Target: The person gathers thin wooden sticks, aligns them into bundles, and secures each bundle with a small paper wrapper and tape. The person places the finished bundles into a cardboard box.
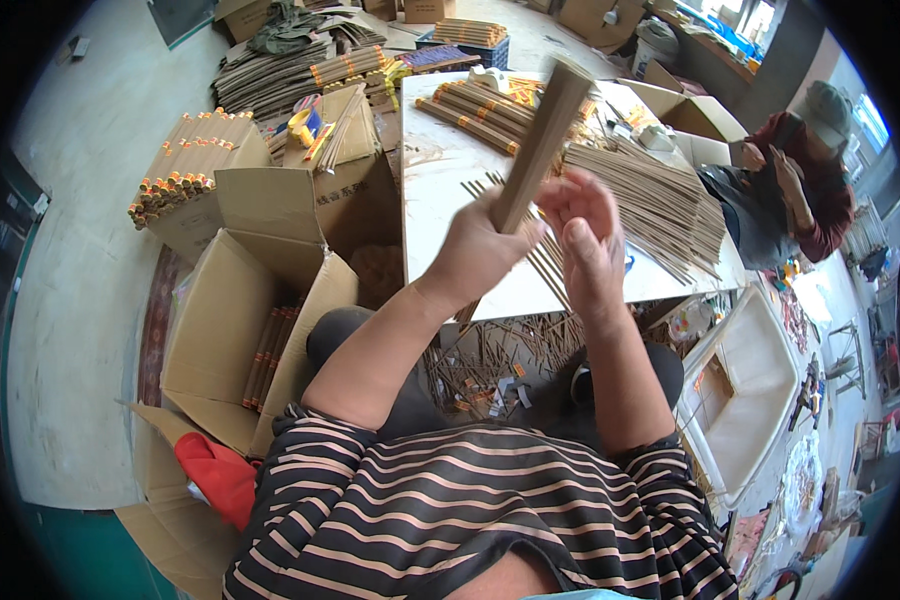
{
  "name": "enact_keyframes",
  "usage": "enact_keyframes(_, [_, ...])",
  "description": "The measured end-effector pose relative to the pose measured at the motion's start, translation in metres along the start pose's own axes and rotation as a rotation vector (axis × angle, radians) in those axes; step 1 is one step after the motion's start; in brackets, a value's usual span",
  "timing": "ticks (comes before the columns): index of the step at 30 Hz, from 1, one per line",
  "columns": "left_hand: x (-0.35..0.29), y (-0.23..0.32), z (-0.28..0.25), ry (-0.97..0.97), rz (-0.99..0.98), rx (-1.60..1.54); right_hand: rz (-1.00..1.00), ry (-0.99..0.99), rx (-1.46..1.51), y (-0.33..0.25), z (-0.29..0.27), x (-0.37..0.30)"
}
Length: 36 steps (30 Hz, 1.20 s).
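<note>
My left hand (478,248) is closed around the lower part of a thick bundle of brown incense sticks (547,135). The bundle stands nearly upright above the white table (430,240), its top leaning right and away from me. Close to its right side is my right hand (592,240), palm turned inward, with fingers loosely curled and apart and nothing visible in them. Loose incense sticks (660,205) lie fanned across the right of the table, and a few poke out beneath my hands. Banded bundles (475,112) rest at the table's far side.
An open cardboard box (195,340) with banded bundles inside stands at my left. Stacked bundles (185,165) sit farther left. Broken sticks and paper scraps (490,375) litter the floor below the table. At right sits another person (800,180), near a white tub (750,400).
</note>
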State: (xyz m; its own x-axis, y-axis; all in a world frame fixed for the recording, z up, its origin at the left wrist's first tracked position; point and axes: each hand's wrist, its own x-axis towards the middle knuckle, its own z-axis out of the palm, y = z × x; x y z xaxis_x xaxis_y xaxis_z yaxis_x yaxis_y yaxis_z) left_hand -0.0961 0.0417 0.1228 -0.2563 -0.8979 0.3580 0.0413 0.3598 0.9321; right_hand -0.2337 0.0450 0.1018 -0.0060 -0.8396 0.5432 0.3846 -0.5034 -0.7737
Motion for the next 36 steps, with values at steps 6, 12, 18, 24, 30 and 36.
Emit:
enact_keyframes(6, [-0.023,-0.011,0.027,-0.263,-0.002,0.384,0.061,0.2,0.29,-0.039,0.026,-0.007])
enact_keyframes(12, [-0.046,-0.024,0.041,-0.012,0.053,0.604,0.047,0.397,0.26,-0.046,0.018,-0.012])
enact_keyframes(18, [-0.049,0.003,0.036,-0.438,-0.361,0.121,0.223,0.069,0.417,-0.051,0.011,-0.029])
enact_keyframes(24, [-0.048,-0.01,0.033,-0.482,-0.325,0.128,0.2,0.189,0.344,-0.049,0.014,-0.035])
enact_keyframes(30, [-0.054,-0.013,0.051,-0.096,0.011,0.551,0.16,0.346,0.285,-0.042,0.023,-0.035])
enact_keyframes(36, [-0.06,-0.033,0.049,-0.177,-0.041,0.345,0.208,0.18,0.222,-0.037,0.019,-0.037])
